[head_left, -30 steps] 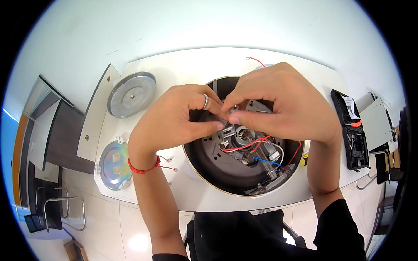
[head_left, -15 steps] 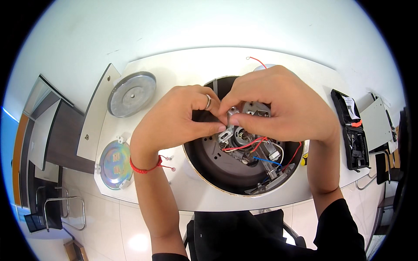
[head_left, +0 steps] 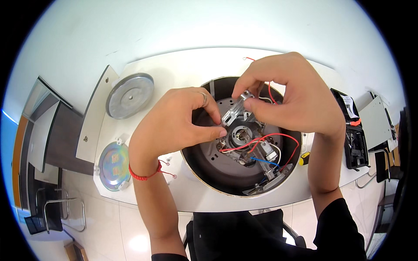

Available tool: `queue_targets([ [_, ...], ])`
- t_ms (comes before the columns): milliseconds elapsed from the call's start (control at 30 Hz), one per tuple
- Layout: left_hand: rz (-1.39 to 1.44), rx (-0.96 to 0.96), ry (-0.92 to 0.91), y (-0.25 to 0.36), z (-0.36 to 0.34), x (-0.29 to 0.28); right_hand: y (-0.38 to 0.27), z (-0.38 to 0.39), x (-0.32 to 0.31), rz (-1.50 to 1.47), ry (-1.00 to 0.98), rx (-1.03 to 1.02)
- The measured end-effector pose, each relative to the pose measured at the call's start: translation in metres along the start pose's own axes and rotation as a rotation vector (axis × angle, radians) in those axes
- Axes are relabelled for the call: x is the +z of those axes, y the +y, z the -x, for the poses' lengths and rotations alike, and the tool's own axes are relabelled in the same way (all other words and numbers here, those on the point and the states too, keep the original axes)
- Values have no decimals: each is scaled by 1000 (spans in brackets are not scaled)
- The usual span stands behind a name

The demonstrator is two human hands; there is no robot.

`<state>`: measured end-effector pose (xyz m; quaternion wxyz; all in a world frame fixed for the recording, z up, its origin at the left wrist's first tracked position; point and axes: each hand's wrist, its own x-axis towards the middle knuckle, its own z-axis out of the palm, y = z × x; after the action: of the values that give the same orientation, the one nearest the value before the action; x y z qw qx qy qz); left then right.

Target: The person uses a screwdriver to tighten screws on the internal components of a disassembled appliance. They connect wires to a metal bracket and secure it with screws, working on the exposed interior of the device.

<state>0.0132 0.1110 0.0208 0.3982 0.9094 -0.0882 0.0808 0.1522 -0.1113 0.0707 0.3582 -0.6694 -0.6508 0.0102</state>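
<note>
My right hand (head_left: pixel 287 95) pinches a slotted silver metal bracket (head_left: pixel 234 113) between thumb and fingers, and the bracket tilts above a round dark metal housing. My left hand (head_left: pixel 178 117) has its thumb and index finger apart, close to the bracket's lower end; contact there is hard to make out. Inside the housing (head_left: pixel 201 173) sit a ring-shaped metal part (head_left: pixel 239 135), metal arms and a small white block (head_left: pixel 272 155). Red wires (head_left: pixel 285 137), a blue wire (head_left: pixel 265 161) and a white wire run between them. My right hand hides part of the far side.
A shallow grey metal dish (head_left: pixel 130 96) lies at the far left of the white table (head_left: pixel 187 65), with a shiny iridescent disc (head_left: pixel 114 163) nearer. A black tool case (head_left: pixel 355 135) stands at the right. A yellow-and-black tool end (head_left: pixel 305 158) shows beside the housing.
My right hand has moved up and right with the bracket, away from my left fingers. My left thumb and index finger have parted. More of the housing's inside shows.
</note>
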Motion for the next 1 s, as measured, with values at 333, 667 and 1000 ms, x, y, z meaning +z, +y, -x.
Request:
queue_targets([
  [333, -69, 22, 5, -2, 1, 4, -10, -4, 6, -40, -64, 168],
  [667, -177, -1, 122, 8, 5, 17, -4, -4, 15, -73, 4, 109],
  [1000, -231, -18, 101, 15, 6, 16, 5, -8, 25, -54, -16, -93],
])
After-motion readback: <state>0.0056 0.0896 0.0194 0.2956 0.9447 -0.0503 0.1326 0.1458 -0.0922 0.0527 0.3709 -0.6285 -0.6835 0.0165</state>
